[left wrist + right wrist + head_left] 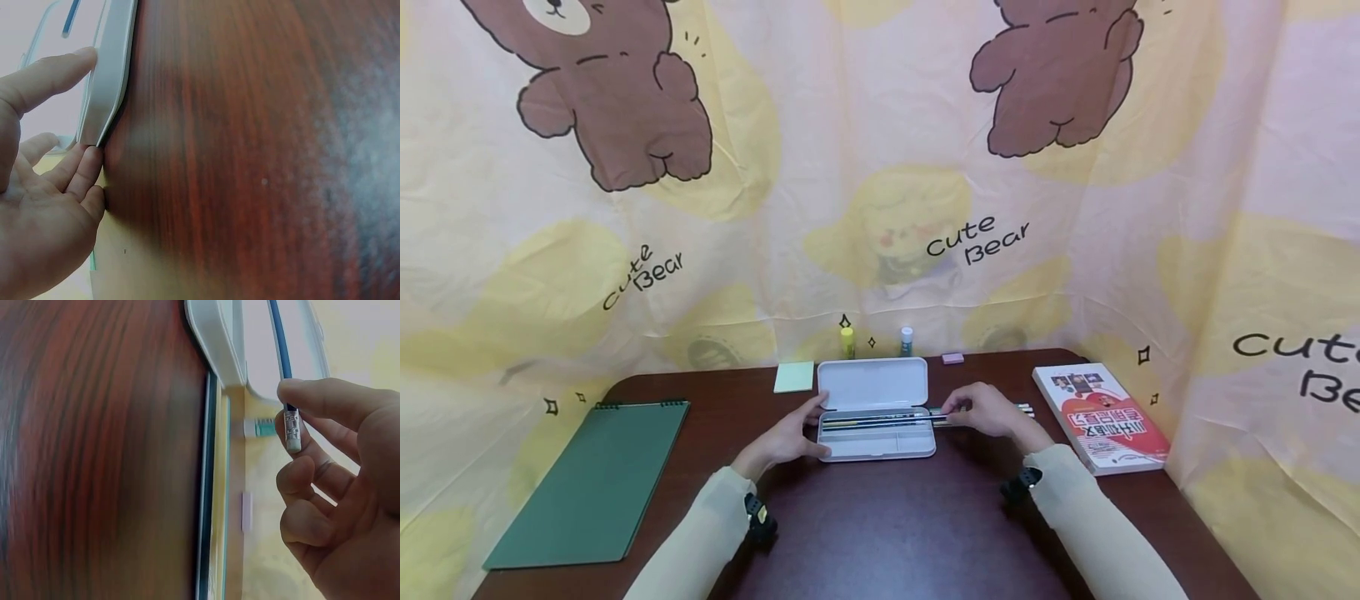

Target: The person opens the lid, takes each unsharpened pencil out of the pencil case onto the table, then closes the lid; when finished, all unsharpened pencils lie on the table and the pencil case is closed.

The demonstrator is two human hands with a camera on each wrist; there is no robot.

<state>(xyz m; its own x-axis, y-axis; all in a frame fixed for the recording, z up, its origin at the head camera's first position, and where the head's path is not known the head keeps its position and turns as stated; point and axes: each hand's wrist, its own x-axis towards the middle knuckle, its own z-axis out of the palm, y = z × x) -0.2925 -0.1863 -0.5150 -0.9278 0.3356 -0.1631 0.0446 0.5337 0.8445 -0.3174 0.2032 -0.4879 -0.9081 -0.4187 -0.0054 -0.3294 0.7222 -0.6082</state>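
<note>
Pencil (279, 337): pinched at its eraser end by right hand (988, 410), over the pencil case (876, 410).
Left hand (790, 435): fingers straight, touching the case's left edge.

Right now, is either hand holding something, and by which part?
The right hand pinches a blue pencil at its eraser end. The left hand only steadies the open pencil case.

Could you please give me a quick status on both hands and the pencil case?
Left hand steadying open pencil case with straight fingers. Right hand pinching pencil by eraser end, over the case. Nothing in the way.
</note>
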